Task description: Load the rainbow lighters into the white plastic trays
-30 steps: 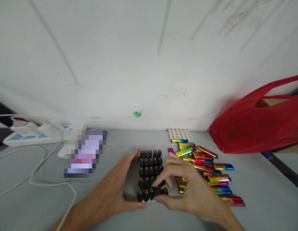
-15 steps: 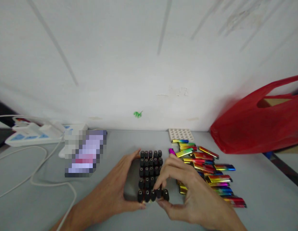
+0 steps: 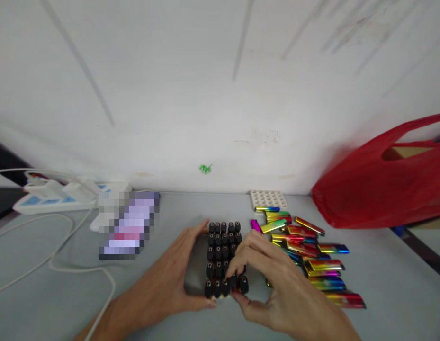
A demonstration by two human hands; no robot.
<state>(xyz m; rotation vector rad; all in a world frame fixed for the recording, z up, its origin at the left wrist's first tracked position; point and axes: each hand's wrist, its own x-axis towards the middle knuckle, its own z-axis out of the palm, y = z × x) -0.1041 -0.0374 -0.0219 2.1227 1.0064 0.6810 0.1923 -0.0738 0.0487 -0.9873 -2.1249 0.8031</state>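
Observation:
Several rows of small black pieces (image 3: 218, 253), each with a ring-like top, stand upright and close together in a block before me. A pale edge shows under the front row; the base is mostly hidden. My left hand (image 3: 173, 265) spans the block's left side, fingertips at its back corner and thumb at its front corner. My right hand (image 3: 273, 279) pinches one black piece (image 3: 233, 282) in the front row between thumb and fingers. The right fingers hide part of the block's right side. Beside that hand lie shiny multicoloured metallic sleeves (image 3: 301, 232) in a loose pile.
A white grid tray (image 3: 268, 199) lies by the wall behind the sleeves. A red bag (image 3: 379, 184) stands at right. On the left are a phone (image 3: 130, 225) with a blurred screen, a power strip (image 3: 56, 199) with plugs, and a white cable (image 3: 77, 270) crossing the grey table.
The right fingers have shifted slightly at the front row, still pinching the black piece. The left hand keeps its hold. The whole view has moved a little.

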